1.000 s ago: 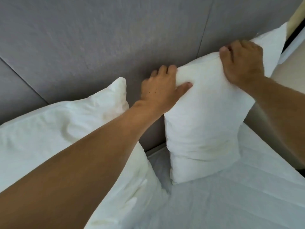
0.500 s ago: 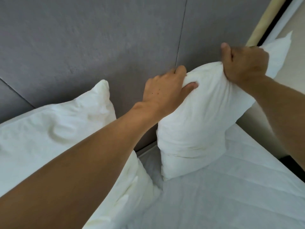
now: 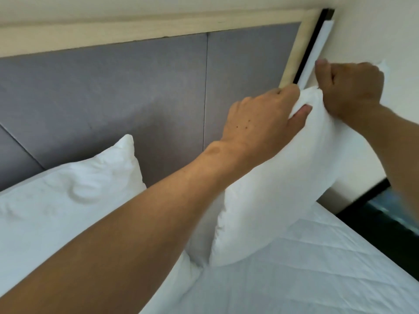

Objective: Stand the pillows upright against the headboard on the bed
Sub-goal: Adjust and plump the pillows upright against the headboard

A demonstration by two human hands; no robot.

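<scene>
Both hands — pillow top, gripped

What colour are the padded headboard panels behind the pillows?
Grey, framed by a pale wood-coloured border; the headboard shows clearly in the head view.

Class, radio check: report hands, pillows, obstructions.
Left hand and right hand both gripping right pillow by its top edge. Left pillow leaning on headboard. Nothing in the way.

white pillows, grey headboard, white quilted bed
</scene>
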